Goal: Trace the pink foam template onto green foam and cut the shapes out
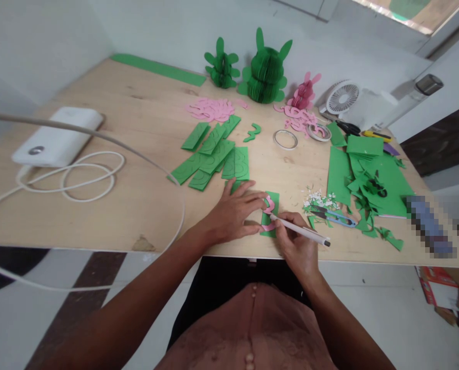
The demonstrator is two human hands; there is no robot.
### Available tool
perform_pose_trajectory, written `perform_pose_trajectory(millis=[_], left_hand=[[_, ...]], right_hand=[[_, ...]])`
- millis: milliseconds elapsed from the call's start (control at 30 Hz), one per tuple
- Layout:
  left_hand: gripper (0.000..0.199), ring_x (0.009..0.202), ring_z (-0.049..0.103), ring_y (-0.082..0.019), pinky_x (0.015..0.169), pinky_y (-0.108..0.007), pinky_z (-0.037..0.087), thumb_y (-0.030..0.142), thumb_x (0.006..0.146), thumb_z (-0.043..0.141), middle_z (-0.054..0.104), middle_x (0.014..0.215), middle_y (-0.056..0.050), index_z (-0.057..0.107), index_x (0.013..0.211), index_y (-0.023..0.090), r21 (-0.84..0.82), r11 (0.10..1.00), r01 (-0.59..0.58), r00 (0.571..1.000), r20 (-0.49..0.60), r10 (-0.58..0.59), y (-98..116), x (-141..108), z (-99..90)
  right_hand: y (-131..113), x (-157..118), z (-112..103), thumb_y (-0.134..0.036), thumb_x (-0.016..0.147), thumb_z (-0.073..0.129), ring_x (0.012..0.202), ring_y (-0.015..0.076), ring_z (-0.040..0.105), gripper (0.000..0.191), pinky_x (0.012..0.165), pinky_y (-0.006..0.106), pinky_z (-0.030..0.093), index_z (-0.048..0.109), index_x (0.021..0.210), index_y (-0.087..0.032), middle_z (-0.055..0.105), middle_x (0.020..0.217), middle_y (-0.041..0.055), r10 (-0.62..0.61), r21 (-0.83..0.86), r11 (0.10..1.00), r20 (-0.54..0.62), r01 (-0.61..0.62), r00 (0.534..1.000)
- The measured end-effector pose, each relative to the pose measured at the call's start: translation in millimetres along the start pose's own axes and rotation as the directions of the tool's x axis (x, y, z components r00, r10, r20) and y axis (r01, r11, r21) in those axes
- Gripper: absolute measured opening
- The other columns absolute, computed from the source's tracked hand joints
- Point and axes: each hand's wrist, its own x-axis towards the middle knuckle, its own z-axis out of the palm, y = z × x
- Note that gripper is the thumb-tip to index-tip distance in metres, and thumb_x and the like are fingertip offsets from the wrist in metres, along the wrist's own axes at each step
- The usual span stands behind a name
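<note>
My right hand (299, 245) is closed round a white pen (304, 231), its tip at a pink curved cutout (269, 204) lying on a small green paper strip (275, 199). From the left, my left hand (235, 213) rests with its fingers spread, fingertips on the pink cutout and the strip. Just beyond it lie several green strips (214, 156) with curved outlines drawn on them. A curved green cutout (253, 132) sits behind the strip.
Pink cutouts (210, 109) lie further back. Green paper figures (266, 72) stand by the wall, near a white fan (341, 97). To the right are blue snips (335, 217) and green scraps (371, 185). A white power bank (60, 136) with looping cable lies left.
</note>
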Motion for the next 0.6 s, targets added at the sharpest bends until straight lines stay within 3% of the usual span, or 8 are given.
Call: perform_pose_trajectory(millis=[600], left_hand=[[0.031, 0.142, 0.028, -0.036, 0.114, -0.062, 0.005, 0.038, 0.079, 0.069, 0.055, 0.142, -0.004, 0.061, 0.106, 0.026, -0.002, 1.000, 0.009, 1.000, 0.007, -0.009, 0.9, 0.3, -0.3]], right_hand=[[2.9, -5.4, -1.9, -0.028, 0.089, 0.057, 0.070, 0.0186, 0.065, 0.009, 0.066, 0.030, 0.051, 0.064, 0.088, -0.022, 0.071, 0.078, 0.0029, -0.013, -0.033, 0.999, -0.009, 0.012, 1.000]])
